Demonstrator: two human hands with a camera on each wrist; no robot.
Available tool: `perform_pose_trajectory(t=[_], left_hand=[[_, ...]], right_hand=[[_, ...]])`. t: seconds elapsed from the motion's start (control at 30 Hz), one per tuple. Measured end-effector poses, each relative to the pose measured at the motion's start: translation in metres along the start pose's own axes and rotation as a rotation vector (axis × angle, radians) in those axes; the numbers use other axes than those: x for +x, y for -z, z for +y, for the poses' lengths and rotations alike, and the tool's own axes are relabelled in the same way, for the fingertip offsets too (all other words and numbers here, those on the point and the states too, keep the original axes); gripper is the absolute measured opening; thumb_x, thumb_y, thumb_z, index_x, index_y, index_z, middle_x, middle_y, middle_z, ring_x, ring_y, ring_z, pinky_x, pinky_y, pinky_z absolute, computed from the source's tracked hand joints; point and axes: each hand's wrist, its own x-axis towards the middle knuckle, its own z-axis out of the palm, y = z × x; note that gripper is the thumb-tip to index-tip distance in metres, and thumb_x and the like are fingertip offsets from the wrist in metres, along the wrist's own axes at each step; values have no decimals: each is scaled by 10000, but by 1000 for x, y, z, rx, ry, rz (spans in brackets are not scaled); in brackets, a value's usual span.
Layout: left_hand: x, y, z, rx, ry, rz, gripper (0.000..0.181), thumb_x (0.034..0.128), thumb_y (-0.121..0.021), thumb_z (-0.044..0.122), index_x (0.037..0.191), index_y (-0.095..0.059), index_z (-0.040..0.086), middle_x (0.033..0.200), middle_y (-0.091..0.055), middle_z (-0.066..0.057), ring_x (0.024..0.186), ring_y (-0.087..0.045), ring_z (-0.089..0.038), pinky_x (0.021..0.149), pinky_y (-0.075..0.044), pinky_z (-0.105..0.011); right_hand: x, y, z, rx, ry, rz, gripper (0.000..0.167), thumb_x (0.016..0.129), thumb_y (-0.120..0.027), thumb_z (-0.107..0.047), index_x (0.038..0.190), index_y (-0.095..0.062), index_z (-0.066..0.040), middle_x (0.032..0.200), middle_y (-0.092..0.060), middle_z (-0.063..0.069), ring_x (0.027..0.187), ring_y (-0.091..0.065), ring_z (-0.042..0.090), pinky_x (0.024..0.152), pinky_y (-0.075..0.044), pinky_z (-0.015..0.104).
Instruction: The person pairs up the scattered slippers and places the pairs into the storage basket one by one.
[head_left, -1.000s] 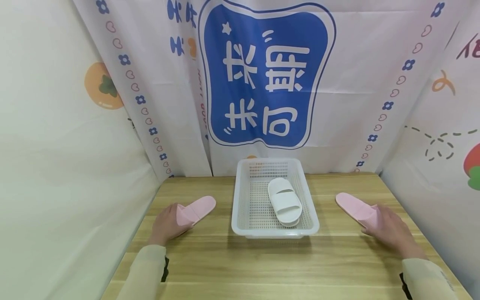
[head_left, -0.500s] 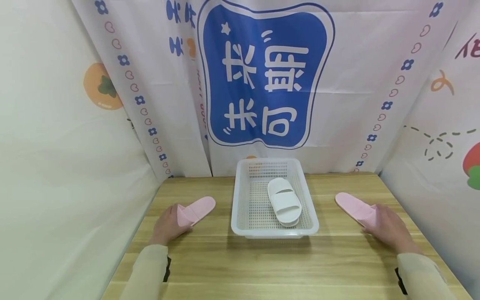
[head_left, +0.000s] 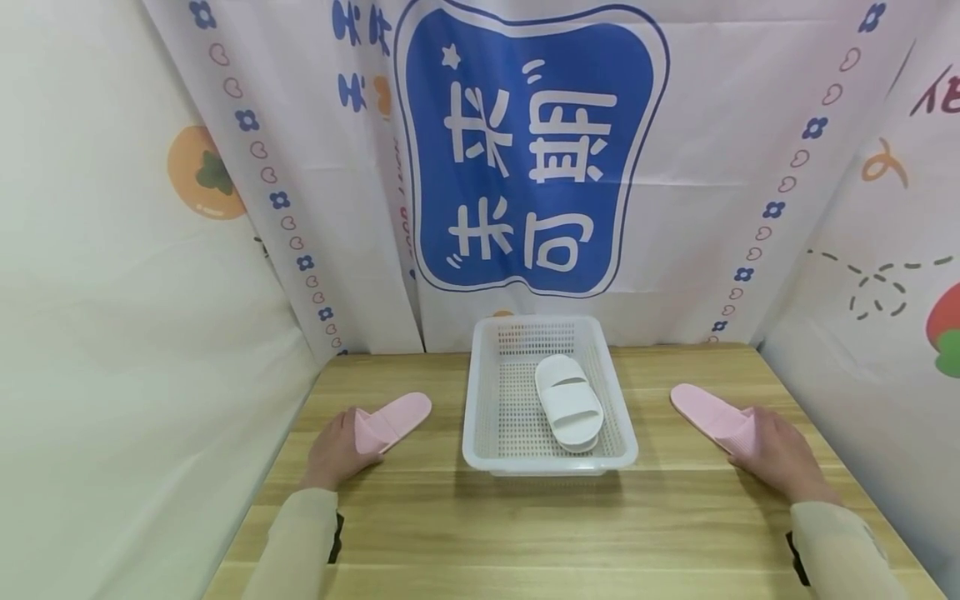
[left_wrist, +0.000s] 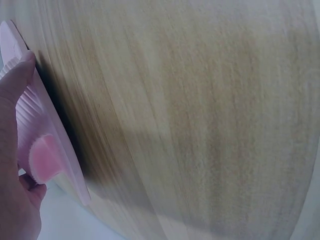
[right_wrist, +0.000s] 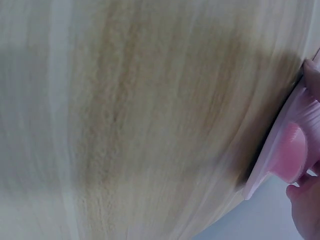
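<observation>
Two pink slippers lie on the wooden table, one on each side. My left hand (head_left: 335,454) grips the left pink slipper (head_left: 401,417) across its ribbed strap; in the left wrist view the thumb (left_wrist: 20,75) presses along the sole's edge. On the far side, my right hand (head_left: 786,458) holds the right pink slipper (head_left: 705,410) the same way, its strap (right_wrist: 292,150) filling the edge of the right wrist view. Between them stands a white plastic basket (head_left: 551,464). A pair of white slippers (head_left: 570,402), one on top of the other, rests in its right half.
The wood-grain table (head_left: 540,542) reaches a white printed cloth (head_left: 697,208) at the back. Similar cloth walls (head_left: 135,375) rise at the left and right edges. Black straps (head_left: 335,537) circle both wrists over light sleeves.
Both forearms have shifted slightly inward. The slippers and the basket have stayed practically where they were, and both hands keep hold of the pink slippers.
</observation>
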Motion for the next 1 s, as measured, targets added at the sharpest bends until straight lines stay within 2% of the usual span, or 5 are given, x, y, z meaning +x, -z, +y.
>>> perform_pose_trajectory(t=[0.2, 0.63, 0.83, 1.0], left_hand=[[-1, 0, -1, 26, -5, -16, 1121, 572, -902, 423, 1371, -337, -123, 1247, -483, -358, 1101, -511, -494, 935, -436, -585], [0, 3, 0, 53, -6, -22, 1111, 593, -894, 406, 1390, -327, -119, 1238, -489, -344, 1087, -518, -490, 921, -441, -590], [0, 6, 4, 58, 5, -45, 1098, 606, -886, 406, 1401, -331, -109, 1259, -478, -351, 1106, -508, -500, 922, -439, -598], [0, 8, 6, 60, 16, -63, 1072, 621, -877, 400, 1399, -341, -105, 1263, -477, -347, 1107, -508, -499, 917, -441, -598]], right_hand=[[0, 0, 1, 2, -4, -16, 797, 597, -892, -230, 1172, -468, 125, 1006, -547, 310, 853, -529, 449, 730, -430, 602], [2, 3, 0, -6, -12, -58, 785, 625, -879, -250, 1189, -468, 108, 1042, -543, 322, 897, -528, 474, 762, -429, 623], [3, 3, 2, -4, -23, -91, 815, 634, -873, -266, 1215, -457, 124, 1069, -529, 348, 935, -516, 497, 790, -423, 643], [4, 3, 2, 5, -22, -85, 809, 639, -872, -248, 1220, -455, 131, 1072, -527, 355, 940, -514, 500, 796, -421, 645]])
